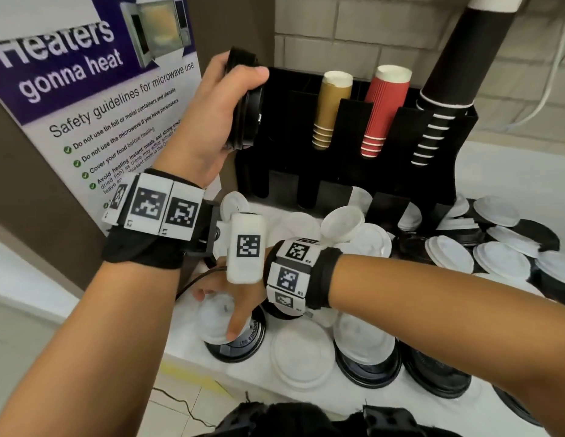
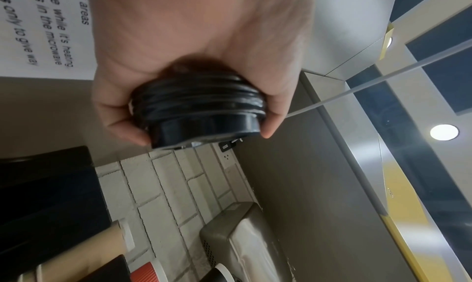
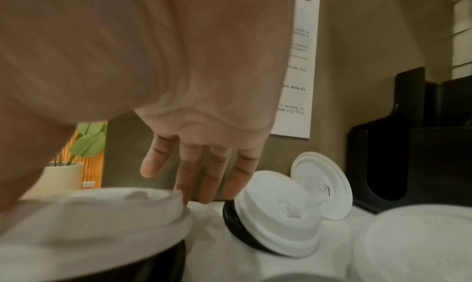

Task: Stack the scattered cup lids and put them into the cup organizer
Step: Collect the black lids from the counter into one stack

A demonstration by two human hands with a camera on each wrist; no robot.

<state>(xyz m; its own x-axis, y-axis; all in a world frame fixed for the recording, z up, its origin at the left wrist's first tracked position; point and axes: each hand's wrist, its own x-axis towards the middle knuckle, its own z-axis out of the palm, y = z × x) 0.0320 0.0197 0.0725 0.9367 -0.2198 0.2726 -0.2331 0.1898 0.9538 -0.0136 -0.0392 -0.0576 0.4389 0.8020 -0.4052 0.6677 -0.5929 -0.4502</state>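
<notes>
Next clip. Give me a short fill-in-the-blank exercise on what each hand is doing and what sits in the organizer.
1. The left hand grips a stack of round plastic lids whose colour is ____.
2. The right hand touches a round white plastic lid that lies on top of a ____ lid.
3. In the black cup organizer, the ribbed red paper cups stand between the black cups and the ____ cups.

Missing words: black; black; tan
</notes>
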